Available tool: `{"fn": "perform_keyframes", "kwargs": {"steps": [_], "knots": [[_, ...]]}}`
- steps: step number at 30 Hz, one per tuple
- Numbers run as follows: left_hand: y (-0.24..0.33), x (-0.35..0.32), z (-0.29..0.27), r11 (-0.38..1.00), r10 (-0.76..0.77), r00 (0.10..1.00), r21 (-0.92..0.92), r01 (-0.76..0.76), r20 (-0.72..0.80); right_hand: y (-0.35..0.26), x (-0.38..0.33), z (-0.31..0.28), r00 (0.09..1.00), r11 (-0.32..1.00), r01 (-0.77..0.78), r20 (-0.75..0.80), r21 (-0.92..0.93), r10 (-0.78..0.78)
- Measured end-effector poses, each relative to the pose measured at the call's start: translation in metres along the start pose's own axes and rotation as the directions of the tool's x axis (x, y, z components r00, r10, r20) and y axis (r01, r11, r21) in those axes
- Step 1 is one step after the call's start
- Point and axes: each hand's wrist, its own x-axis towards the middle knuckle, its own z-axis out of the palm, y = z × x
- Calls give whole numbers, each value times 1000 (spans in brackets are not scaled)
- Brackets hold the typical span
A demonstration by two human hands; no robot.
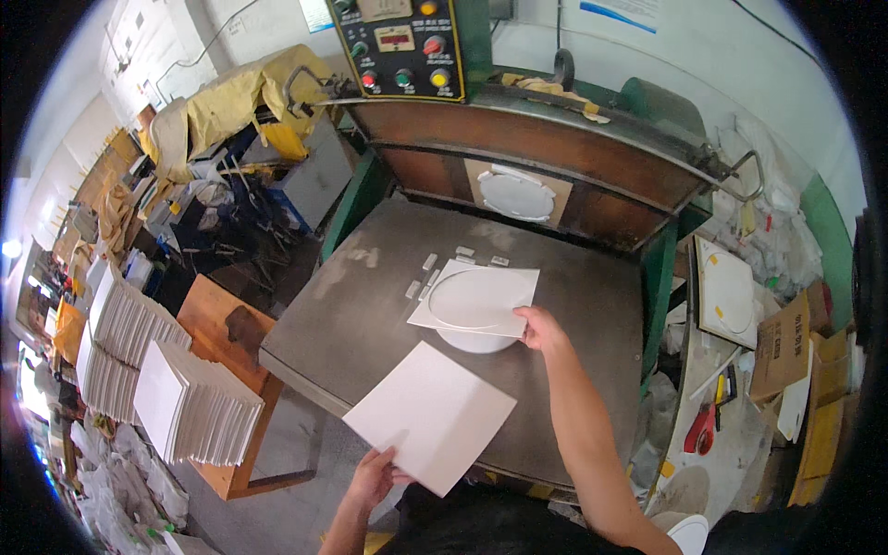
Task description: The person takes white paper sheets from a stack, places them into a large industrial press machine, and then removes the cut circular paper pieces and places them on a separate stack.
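Observation:
My left hand [375,478] grips the near corner of a plain white square board [433,418], tilted over the front edge of the machine bed [324,319]. With thumb and fingers, my right hand [539,327] pinches the right corner of a second white board [486,294], which has an oval cut line in it. Under that board a white oval piece [476,341] partly shows on the bed. Several small pale strips [431,263] lie on the bed just beyond it.
The raised press plate [416,171] carries a white oval die [516,193], with a button panel [400,46] above. Stacks of white boards [205,402] stand on a wooden bench [217,301] at left. On the right-hand table [689,486] lie a red tape roll [700,430] and a cardboard box [783,347].

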Motion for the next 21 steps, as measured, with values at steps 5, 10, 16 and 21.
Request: {"fn": "perform_keyframes", "kwargs": {"steps": [5, 10, 16, 21], "knots": [[8, 55, -4, 982, -53, 997, 178, 62, -55, -26, -51, 9, 993, 989, 116, 10, -96, -116], [35, 55, -1, 928, -3, 1000, 372, 1, 6, 5, 6, -35, 811, 308, -37, -209, -951, -546], [40, 8, -30, 869, 61, 998, 491, -63, 22, 12, 22, 2, 826, 672, 31, -359, -740, -434], [8, -12, -79, 905, 20, 999, 426, 3, -50, 30, 36, 33, 780, 869, -39, -559, -493, -282]]}}
